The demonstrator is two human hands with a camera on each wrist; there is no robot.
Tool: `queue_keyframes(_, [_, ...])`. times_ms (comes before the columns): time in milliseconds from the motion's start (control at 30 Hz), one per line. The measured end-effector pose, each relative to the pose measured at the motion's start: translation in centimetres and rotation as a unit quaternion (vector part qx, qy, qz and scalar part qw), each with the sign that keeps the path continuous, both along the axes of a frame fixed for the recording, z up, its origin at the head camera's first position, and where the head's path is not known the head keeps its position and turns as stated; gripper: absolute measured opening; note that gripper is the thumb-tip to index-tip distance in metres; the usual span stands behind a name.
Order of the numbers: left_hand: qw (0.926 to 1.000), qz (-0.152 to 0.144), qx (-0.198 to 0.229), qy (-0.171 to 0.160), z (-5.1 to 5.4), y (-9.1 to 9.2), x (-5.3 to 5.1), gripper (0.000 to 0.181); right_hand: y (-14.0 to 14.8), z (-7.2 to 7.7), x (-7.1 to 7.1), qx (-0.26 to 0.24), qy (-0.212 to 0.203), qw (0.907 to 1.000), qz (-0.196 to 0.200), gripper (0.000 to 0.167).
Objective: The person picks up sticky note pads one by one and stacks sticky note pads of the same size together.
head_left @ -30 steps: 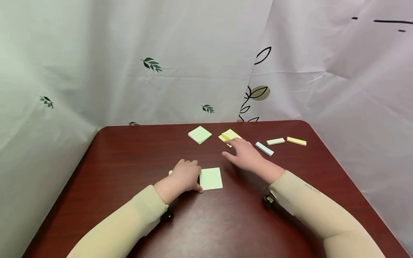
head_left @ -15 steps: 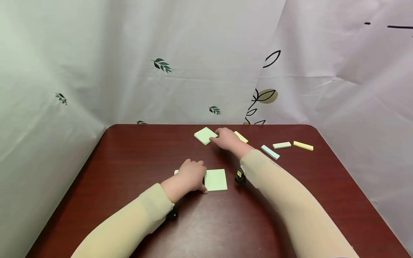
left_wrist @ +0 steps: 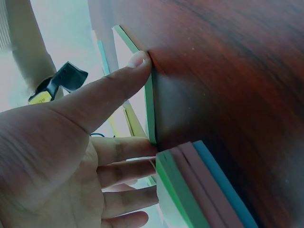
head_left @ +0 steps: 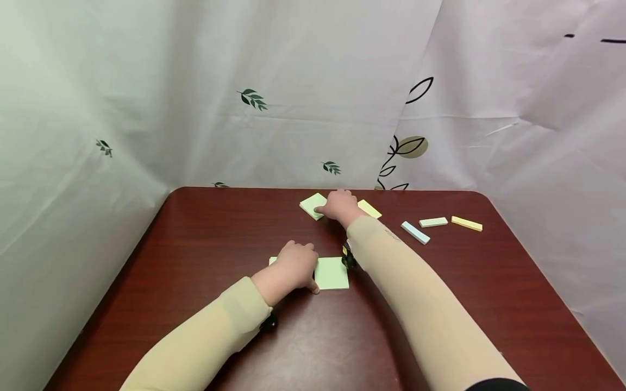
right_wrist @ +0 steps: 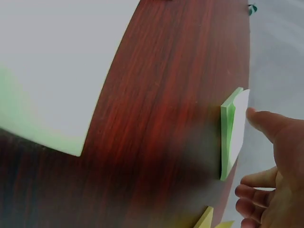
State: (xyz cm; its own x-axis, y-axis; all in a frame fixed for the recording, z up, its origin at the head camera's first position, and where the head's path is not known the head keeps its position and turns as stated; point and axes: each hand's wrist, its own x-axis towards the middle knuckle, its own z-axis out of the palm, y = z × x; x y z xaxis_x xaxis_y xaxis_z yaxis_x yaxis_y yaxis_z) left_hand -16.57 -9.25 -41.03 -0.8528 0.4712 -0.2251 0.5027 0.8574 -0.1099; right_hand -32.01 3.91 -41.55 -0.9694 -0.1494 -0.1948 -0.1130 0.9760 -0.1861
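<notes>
My left hand (head_left: 295, 266) rests over the table between a light green sticky note pad (head_left: 332, 274) and another pad stack, mostly hidden under it. In the left wrist view, the thumb touches the edge of the green pad (left_wrist: 151, 111); the fingers lie extended beside a stack of green, pinkish and blue pads (left_wrist: 199, 185). Farther back, my right hand (head_left: 339, 206) is at a second green sticky note pad (head_left: 311, 205), covering its right part. The right wrist view has the thumb close to that pad's top sheet (right_wrist: 240, 123), which stands slightly lifted; the other fingers are loosely bent.
A yellow sticky note pad (head_left: 370, 209) lies just right of the right hand. Farther right are narrow strips: blue (head_left: 415, 232), pale green (head_left: 433, 222) and yellow (head_left: 467, 223). A hanging curtain (head_left: 293, 125) stands behind the dark red table (head_left: 220, 222).
My right hand has moved left from the yellow pad to the back green pad. The left hand stays beside the front green pad. The head view has shifted slightly.
</notes>
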Motion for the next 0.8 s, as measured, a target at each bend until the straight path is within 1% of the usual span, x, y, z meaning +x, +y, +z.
queue_keyframes(233, [0.9999, 0.005, -0.011, -0.004, 0.0, 0.2, 0.0, 0.065, -0.2, -0.4, -0.1, 0.032, -0.002, 0.9995, -0.004, 0.067])
queue_keyframes(400, [0.9999, 0.007, -0.013, -0.005, 0.1, 0.2, 0.0, 0.063, -0.1, -0.7, -0.3, 0.043, 0.001, 0.9990, 0.004, 0.062])
queue_keyframes(700, [0.9998, 0.010, -0.017, -0.008, 0.2, 0.3, 0.1, 0.063, 0.0, -1.0, -0.9, 0.032, -0.022, 0.9992, 0.011, 0.061])
queue_keyframes(800, [0.9998, 0.009, -0.017, -0.007, 0.2, 0.3, 0.1, 0.062, -0.1, -1.1, -1.0, 0.025, -0.025, 0.9994, 0.007, 0.061])
